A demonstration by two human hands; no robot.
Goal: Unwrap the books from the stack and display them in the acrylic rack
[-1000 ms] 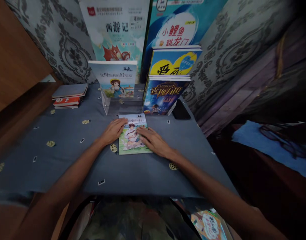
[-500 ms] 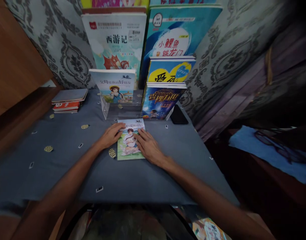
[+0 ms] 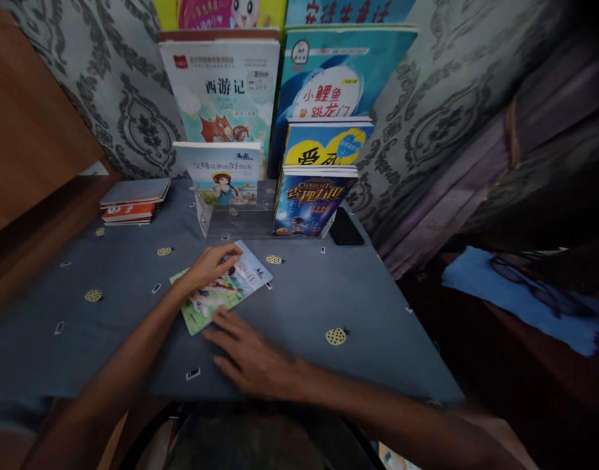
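A thin children's book (image 3: 247, 277) lies turned at a slant on the cloth, its cover up with a drawn figure on green grass. Across its far left edge rests my left hand (image 3: 211, 264), fingers stretched over the cover and hiding part of the picture. My right hand (image 3: 255, 359) is at the near edge, its fingers spread and slightly blurred. Those fingertips reach the book's near edge; whether they press on it I cannot tell.
Behind the book stands a clear acrylic rack (image 3: 230, 225) with several books in tiers, including a dark blue one (image 3: 309, 202) in front. A black phone (image 3: 347, 227) lies right of it. Left is a small stack of books (image 3: 135, 199). Glasses (image 3: 524, 284) lie on blue cloth (image 3: 475, 277).
The book has turned clockwise from straight to slanted and shifted left and nearer. My right hand has moved off its right side down towards me. My left hand stays on the cover.
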